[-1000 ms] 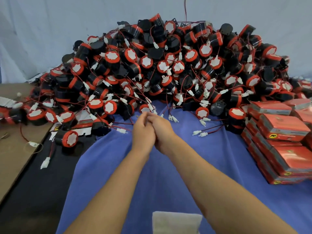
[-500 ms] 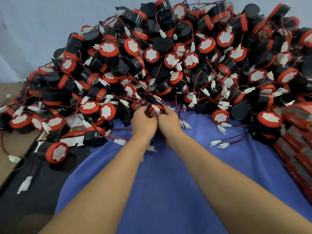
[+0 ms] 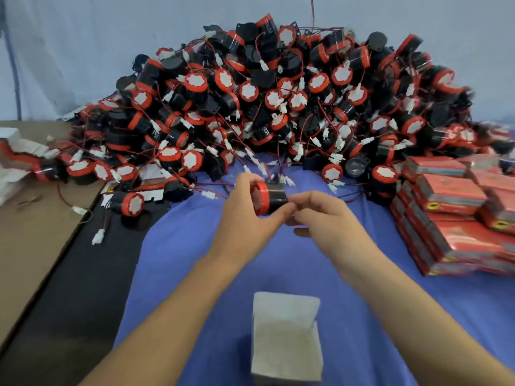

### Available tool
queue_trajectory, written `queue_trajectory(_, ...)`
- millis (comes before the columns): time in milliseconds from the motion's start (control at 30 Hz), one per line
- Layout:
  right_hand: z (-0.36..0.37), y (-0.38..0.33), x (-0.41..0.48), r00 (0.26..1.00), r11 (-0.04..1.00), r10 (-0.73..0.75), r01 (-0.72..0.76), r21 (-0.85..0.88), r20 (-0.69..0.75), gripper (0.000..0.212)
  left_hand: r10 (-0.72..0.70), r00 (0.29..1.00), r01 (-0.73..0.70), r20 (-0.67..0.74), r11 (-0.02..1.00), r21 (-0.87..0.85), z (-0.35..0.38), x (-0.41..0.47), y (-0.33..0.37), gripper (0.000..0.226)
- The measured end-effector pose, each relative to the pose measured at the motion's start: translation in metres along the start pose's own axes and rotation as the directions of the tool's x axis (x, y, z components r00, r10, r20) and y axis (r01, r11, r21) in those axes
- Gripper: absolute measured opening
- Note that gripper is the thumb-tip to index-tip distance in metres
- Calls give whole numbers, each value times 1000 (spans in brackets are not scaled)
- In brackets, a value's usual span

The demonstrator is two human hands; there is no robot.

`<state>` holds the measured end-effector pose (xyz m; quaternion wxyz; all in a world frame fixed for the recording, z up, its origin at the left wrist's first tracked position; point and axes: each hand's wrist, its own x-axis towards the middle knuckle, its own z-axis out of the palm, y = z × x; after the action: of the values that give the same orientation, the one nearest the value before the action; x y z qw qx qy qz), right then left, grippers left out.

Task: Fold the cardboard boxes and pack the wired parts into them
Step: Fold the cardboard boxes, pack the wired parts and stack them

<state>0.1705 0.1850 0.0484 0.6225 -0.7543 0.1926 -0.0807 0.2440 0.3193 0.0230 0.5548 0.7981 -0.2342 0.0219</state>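
My left hand [image 3: 245, 218] grips a black cylindrical wired part [image 3: 269, 197] with a red rim, held just above the blue cloth [image 3: 195, 274] in front of the pile. My right hand [image 3: 326, 215] is beside it, fingers curled, touching the part's black end; its wires trail back toward the pile. A big heap of the same black-and-red wired parts [image 3: 278, 107] with white connectors fills the back of the table. An open, folded white cardboard box [image 3: 287, 335] stands upright on the cloth near me, between my forearms.
Stacks of flat red boxes [image 3: 451, 213] lie at the right. A brown cardboard sheet [image 3: 30, 232] covers the left edge, with a black strip [image 3: 78, 302] beside it. Loose parts [image 3: 129, 203] and white connectors [image 3: 98, 236] spill to the left. A blue wall stands behind.
My hands reached into the pile's front edge, then drew back toward me with one wired part. The view tilted down, bringing the white box into sight.
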Motion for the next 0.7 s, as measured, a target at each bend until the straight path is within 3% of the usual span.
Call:
queue_trajectory(100,-21,-4,-35,998,996,-9,4,84,61,31,88,990,-83,109,996,-43,-8,-29,21,54)
queue_trajectory(233,-44,-9,-63,997,955,15,-37,295,78,25,182,936,-191,300,982,1,-30,-61,49,72)
queue_trajectory(367,-54,-11,-83,999,938,-26,32,344,-21,19,264,870,-295,416,955,11,-48,-89,66,71)
queue_trajectory(467,-52,-6,-98,993,957,-105,113,266,-47,18,257,857,-295,447,955,16,-53,-108,70,73)
queue_trajectory(600,-36,-4,-117,996,984,-90,88,158,7,28,161,842,-228,515,971,69,-53,-125,64,75)
queue_trajectory(700,-27,-1,-124,994,983,-109,111,-146,24,39,107,835,-222,540,963,151,-55,-132,54,77)
